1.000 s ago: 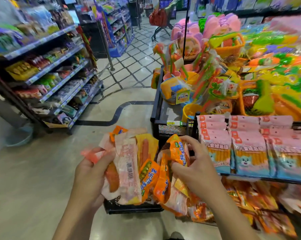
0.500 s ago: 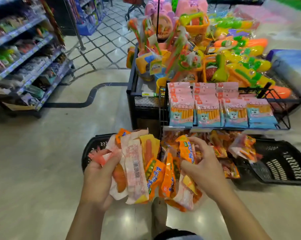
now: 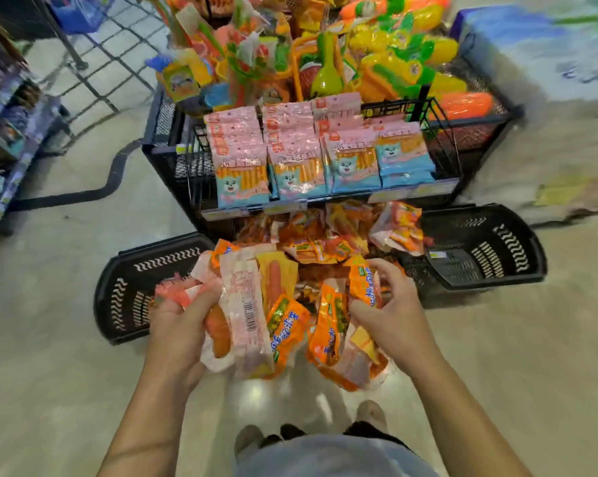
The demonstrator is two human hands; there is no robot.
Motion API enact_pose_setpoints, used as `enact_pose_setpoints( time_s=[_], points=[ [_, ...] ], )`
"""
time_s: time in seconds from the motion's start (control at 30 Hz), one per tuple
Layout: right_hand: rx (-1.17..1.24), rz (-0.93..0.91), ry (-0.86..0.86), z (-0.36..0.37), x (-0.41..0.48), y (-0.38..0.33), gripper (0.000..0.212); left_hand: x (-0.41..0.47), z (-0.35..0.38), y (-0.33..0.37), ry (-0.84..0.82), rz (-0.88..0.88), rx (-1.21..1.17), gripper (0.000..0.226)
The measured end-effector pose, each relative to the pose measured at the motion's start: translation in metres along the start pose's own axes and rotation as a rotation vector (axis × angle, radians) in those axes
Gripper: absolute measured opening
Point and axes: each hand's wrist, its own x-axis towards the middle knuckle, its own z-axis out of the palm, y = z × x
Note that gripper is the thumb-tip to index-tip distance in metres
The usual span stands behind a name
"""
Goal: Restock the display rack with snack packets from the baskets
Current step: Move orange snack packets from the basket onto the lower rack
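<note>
My left hand (image 3: pixel 179 330) grips a bunch of sausage snack packets (image 3: pixel 247 311), pink, yellow and orange, fanned out in front of me. My right hand (image 3: pixel 392 313) grips a second bunch of orange packets (image 3: pixel 332 333) beside them. Both bunches hang above the floor, just in front of the black wire display rack (image 3: pixel 194 173). The rack's upper tier holds rows of pink and blue packets (image 3: pixel 297 160); its lower tier holds a loose heap of orange packets (image 3: pixel 328 232). One black basket (image 3: pixel 129 290) stands on the floor left of the rack, another black basket (image 3: pixel 490 249) on the right.
Bright plastic toys (image 3: pixel 376 60) fill the mesh bin behind the rack. A shelf unit (image 3: pixel 12 139) of goods stands at the far left. A blue and white stack (image 3: pixel 538 63) sits at the right. My feet (image 3: pixel 311 432) are on the polished floor below the packets.
The view has tilted down and pulled back, so the rack and both baskets now show in full. Both hands keep their hold on the packets and have barely shifted.
</note>
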Motion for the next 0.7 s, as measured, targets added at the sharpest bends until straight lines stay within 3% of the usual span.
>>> enact_pose_setpoints(
  time_s=[0.1,0.33,0.43,0.7],
  points=[
    [-0.003,0.026,0.007,-0.048,0.020,0.026,0.062,-0.004,0.048,-0.026,0.039,0.000,0.014,0.007],
    [-0.001,0.074,0.030,-0.114,0.082,0.084,0.066,0.012,0.143,-0.089,-0.016,0.016,0.122,0.024],
    [-0.027,0.057,0.065,-0.117,0.120,0.113,0.068,0.042,0.164,-0.120,0.030,0.019,0.134,0.008],
    [0.054,-0.124,0.277,-0.085,0.225,0.200,0.067,0.161,0.212,-0.215,-0.038,0.138,0.133,0.021]
  ],
)
